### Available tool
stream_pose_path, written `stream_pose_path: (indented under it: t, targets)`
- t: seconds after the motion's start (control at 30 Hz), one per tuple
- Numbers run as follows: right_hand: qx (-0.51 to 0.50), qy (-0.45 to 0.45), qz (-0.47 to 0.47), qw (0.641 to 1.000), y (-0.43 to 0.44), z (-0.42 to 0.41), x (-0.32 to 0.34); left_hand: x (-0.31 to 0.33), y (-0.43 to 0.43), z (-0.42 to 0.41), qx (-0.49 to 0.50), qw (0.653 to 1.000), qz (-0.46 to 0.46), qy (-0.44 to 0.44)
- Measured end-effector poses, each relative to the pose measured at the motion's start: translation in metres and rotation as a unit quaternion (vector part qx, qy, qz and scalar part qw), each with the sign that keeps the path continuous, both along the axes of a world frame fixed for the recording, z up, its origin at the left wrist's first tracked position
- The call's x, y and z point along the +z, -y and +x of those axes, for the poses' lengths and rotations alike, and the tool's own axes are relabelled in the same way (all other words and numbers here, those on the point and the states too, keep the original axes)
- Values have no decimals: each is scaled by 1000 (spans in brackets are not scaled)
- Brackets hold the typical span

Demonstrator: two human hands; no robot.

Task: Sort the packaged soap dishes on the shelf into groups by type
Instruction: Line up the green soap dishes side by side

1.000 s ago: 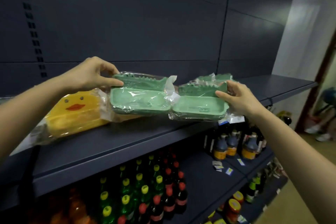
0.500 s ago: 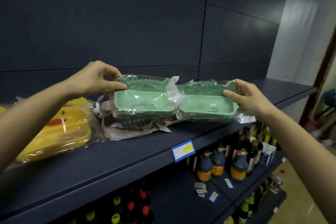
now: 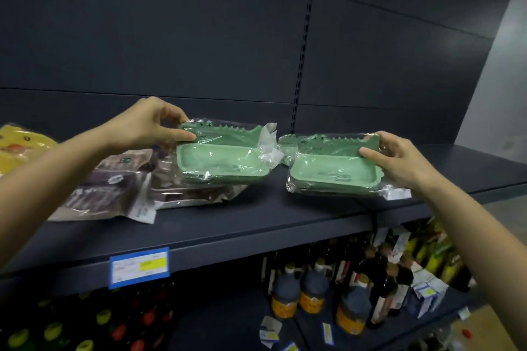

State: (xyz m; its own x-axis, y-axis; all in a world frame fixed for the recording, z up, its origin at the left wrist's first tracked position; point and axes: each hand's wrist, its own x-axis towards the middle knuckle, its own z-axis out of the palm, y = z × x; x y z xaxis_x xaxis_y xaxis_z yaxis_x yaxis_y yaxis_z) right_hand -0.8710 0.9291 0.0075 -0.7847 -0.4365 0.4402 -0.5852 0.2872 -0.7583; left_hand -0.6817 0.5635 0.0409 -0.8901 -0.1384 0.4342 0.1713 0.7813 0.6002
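The dark shelf (image 3: 256, 225) carries all the wrapped goods, with rows of bottles (image 3: 313, 293) on the level below. At its left end lies a yellow duck dish (image 3: 17, 145), and beside it a slack heap of brown packets (image 3: 114, 188) in clear bags whose contents are too dark to make out.

Two matching green soap dishes sit side by side but apart. The left green dish (image 3: 222, 162) overlaps the brown heap, and the right green dish (image 3: 330, 171) is low over bare shelf near the front lip. I cannot tell whether either is resting or just lifted. Each is sealed in its own clear bag, and both trays look empty.

The left hand (image 3: 142, 128) pinches the toothed back edge of the left dish between thumb and fingers. The right hand (image 3: 399, 157) pinches the right dish at its end in the same way.

The likeliest trouble is the slick film: a pinch that catches mostly wrap could slide. The right dish, being close to the lip, could then tip onto the bottles. Set down on the sloping brown packets, the left dish could skid and mix the groups.
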Motion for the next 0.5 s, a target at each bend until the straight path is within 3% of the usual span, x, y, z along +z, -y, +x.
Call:
stream_pose_path:
  t: [0.2,0.5]
  targets:
    - [33,25,-20,999,-38,-57,-8,-14,-54,-43,54,998,-23,11]
    - [102,44,-35,993,-35,-133,-10,-30,-56,-112,103,993,-52,41]
